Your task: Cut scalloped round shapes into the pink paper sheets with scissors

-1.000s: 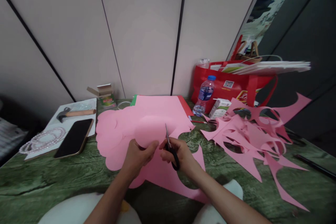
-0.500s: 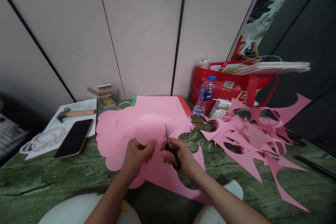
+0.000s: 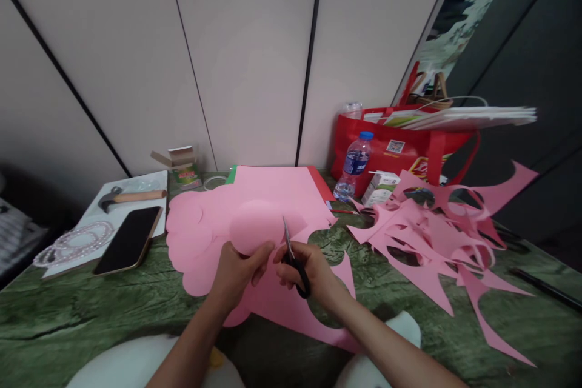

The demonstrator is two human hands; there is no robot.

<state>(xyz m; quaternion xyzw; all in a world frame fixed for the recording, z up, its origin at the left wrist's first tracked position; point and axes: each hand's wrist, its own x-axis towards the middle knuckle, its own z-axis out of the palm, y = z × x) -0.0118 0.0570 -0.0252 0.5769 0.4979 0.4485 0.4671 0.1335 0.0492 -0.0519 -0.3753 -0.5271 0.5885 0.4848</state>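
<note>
The right hand point(image 3: 310, 268), fingers curled round scissors point(image 3: 287, 239), has crept toward the left edge of the table point(image 3: 50, 315), the left hand point(image 3: 239, 270) pinching pink paper point(image 3: 255, 227), seemingly mid-cut, needing turning.

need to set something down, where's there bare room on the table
Near left on the green table, in front of the smartphone and left of the round pink cutouts; another patch between the right forearm and the pink offcuts. Crowded: the back right, with the offcuts, red tote bag, water bottle and carton close together.
</note>
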